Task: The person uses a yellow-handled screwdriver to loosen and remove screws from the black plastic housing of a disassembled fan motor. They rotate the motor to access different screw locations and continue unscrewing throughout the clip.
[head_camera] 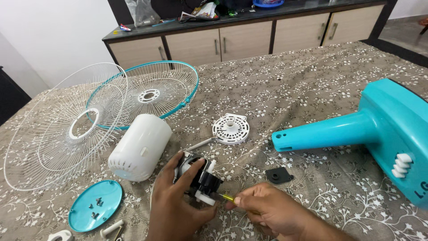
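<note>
Two hands, left hand (178,203) gripping fan motor (198,176), screwdriver (226,197) lying sideways, tip pointing left

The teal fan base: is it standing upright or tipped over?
Tipped over. The teal fan base lies on its side on the patterned cloth, its neck pointing sideways toward the hands.

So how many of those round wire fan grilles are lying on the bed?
2. A white grille lies far left; a teal-rimmed grille sits behind it, partly overlapped. Nothing suggests a hidden third.
</note>
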